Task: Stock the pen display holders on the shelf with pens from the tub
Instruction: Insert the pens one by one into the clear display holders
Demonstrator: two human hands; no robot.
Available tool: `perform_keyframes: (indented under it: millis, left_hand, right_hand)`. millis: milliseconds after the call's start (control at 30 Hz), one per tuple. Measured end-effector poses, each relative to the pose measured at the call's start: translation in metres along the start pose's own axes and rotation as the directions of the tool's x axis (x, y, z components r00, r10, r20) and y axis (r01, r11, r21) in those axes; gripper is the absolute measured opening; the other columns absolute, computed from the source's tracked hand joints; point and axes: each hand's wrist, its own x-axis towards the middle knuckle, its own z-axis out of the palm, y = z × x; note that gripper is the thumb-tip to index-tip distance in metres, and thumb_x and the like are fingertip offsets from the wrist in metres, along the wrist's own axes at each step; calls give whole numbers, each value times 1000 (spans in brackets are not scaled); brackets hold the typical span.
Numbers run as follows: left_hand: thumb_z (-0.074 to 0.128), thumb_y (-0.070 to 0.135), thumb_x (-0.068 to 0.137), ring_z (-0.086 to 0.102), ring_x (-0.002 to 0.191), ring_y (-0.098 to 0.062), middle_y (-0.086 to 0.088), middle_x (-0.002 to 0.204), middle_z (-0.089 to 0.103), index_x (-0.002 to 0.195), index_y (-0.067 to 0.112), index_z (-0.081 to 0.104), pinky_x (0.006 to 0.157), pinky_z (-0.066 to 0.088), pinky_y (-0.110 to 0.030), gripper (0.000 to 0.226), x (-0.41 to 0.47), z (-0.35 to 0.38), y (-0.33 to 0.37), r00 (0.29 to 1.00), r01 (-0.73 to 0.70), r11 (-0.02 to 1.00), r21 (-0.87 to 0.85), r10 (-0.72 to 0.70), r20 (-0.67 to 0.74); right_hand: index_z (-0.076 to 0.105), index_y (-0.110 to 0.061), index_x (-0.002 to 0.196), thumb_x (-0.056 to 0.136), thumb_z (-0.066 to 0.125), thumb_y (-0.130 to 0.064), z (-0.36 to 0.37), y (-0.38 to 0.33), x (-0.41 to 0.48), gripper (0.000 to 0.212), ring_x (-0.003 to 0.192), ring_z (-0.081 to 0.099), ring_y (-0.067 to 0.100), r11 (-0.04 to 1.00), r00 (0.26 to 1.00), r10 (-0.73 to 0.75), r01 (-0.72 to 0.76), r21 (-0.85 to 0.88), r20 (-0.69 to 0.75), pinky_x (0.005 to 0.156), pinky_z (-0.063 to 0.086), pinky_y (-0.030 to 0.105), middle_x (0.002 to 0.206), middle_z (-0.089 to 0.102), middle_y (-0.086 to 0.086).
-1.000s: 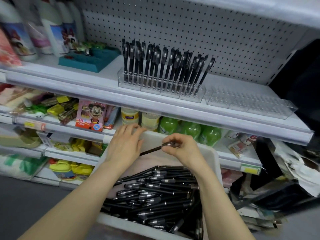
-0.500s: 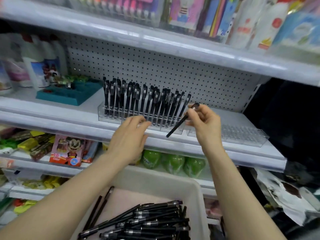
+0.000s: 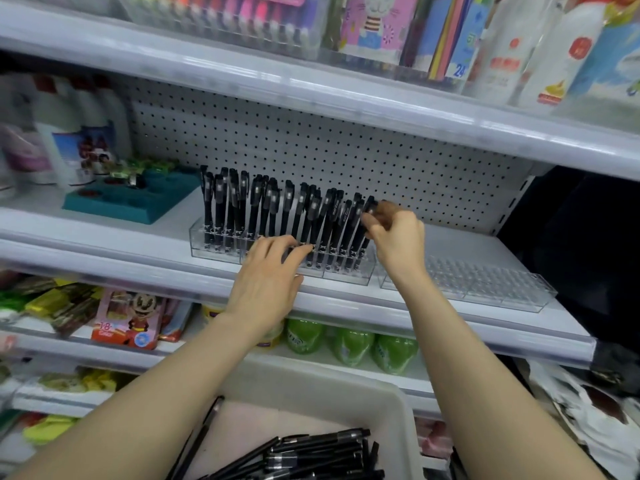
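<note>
Hands left [image 3: 266,275], right [image 3: 394,237] at pens [image 3: 277,216]; "24" pack [image 3: 458,69]

"24" in white on the blue corner of the coloured paper pack [image 3: 458,69], top shelf. "18" on the pink cartoon pack [image 3: 126,323], lower shelf. Print on each pen [image 3: 257,202] and on the white bottle [image 3: 502,60]: unreadable.

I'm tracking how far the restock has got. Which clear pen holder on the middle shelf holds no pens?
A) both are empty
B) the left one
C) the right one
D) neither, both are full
C: the right holder shows only bare slots, while the left holder is packed with black pens, and the right hand pinches a pen at that row's end.
</note>
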Motion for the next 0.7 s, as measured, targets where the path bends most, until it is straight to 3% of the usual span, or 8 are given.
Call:
perform_keyframes:
  millis: [133, 300, 467, 567, 700]
  left_hand:
    - [70, 21, 85, 44, 121, -29, -6, 130, 51, 136, 16, 51, 105, 42, -44, 55, -1, 2, 1, 1000, -2, 1000, -23, 1, -16]
    - [67, 22, 87, 40, 127, -28, -6, 136, 48, 141, 18, 47, 108, 40, -43, 57, -2, 0, 0, 1000, -11, 999, -32, 11, 10]
    - [57, 23, 95, 27, 142, -22, -2, 152, 33, 148, 23, 37, 113, 33, -41, 57, -22, -18, -7, 997, 7, 989, -145, 4, 76]
    - [59, 20, 92, 46, 123, -27, -5, 133, 50, 135, 19, 54, 99, 44, -41, 43, -57, -33, -26, 995, 100, 979, -178, -95, 36]
    - [53, 25, 89, 56, 105, -34, -10, 115, 59, 123, 15, 64, 93, 46, -40, 37, -125, -33, -61, 961, 265, 949, -172, -244, 131]
  right_hand:
    - [68, -5, 115, 95, 62, -23, 10, 9, -6, 28, 86, 69, 36, 1000, 1000, 30, -30, -11, 4, 82, 55, 52, 89, 73, 16]
    - [70, -5, 111, 95, 62, -23, 9, 7, -9, 25, 86, 69, 33, 999, 999, 40, -40, -25, -4, 83, 55, 49, 83, 72, 12]
    - [68, -8, 118, 94, 62, -21, 4, 10, -29, 27, 84, 64, 18, 997, 998, 58, -57, -52, 0, 81, 52, 30, 88, 69, 0]
    - [67, -14, 116, 93, 62, -19, 2, 11, -63, 24, 84, 61, 6, 997, 995, 71, -72, -6, -76, 80, 47, 18, 89, 66, -8]
    - [72, -19, 99, 90, 65, -16, 23, 16, -133, 11, 79, 64, 5, 999, 1000, 13, -14, 42, 25, 81, 55, 29, 85, 70, -9]
